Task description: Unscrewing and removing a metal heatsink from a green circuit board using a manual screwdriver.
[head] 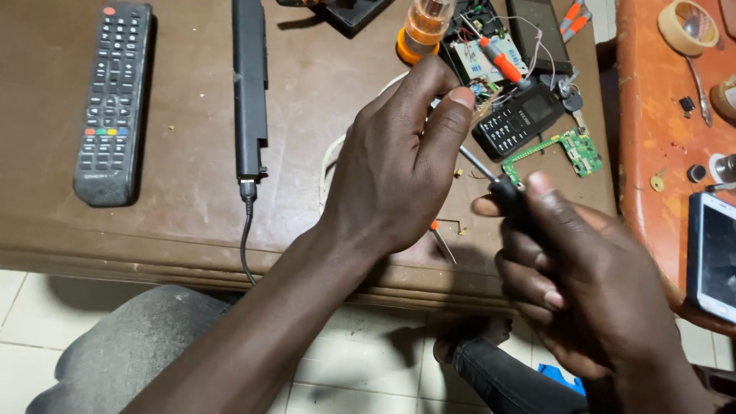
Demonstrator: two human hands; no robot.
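The right hand is closed around the black handle of a screwdriver, whose thin metal shaft runs up and left to the left hand. The left hand's thumb and fingers are pinched together at the shaft's tip; whatever they grip is hidden. Both hands hover over the near edge of the brown table. Just beyond them lie a small black keypad phone and a green circuit board. A grey remote control lies near the table's left edge, and a long black bar with a cable lies beside it.
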